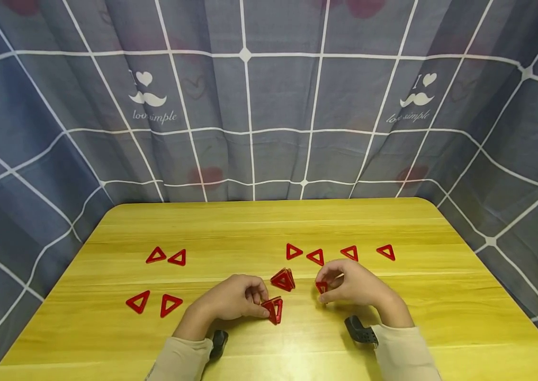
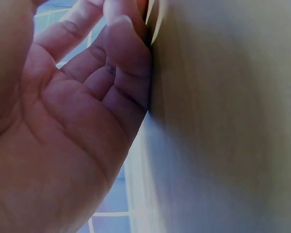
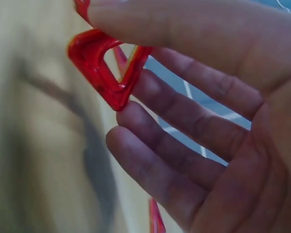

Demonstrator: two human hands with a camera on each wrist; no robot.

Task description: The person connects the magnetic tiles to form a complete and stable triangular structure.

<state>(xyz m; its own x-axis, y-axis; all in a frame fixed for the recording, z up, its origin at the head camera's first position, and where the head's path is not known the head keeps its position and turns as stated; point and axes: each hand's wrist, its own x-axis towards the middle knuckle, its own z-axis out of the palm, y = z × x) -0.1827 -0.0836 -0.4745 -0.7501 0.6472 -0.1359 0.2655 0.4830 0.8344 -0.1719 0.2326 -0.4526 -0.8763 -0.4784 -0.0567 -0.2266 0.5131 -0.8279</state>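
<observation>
My right hand pinches a red triangle frame between thumb and fingers, lifted over the tabletop. My left hand grips some red triangle frames by their left side, low at the table; more than one edge shows. In the left wrist view the left hand's fingers lie along the wood, and only thin pale edges of the pieces peek out at the top. Just beyond, between both hands, a small pile of overlapping red triangles rests on the table.
Several loose red triangles lie on the wooden table: a row at the back right including one triangle, a pair with one triangle at the back left, and another pair with one triangle nearer. A grey checked curtain surrounds the table.
</observation>
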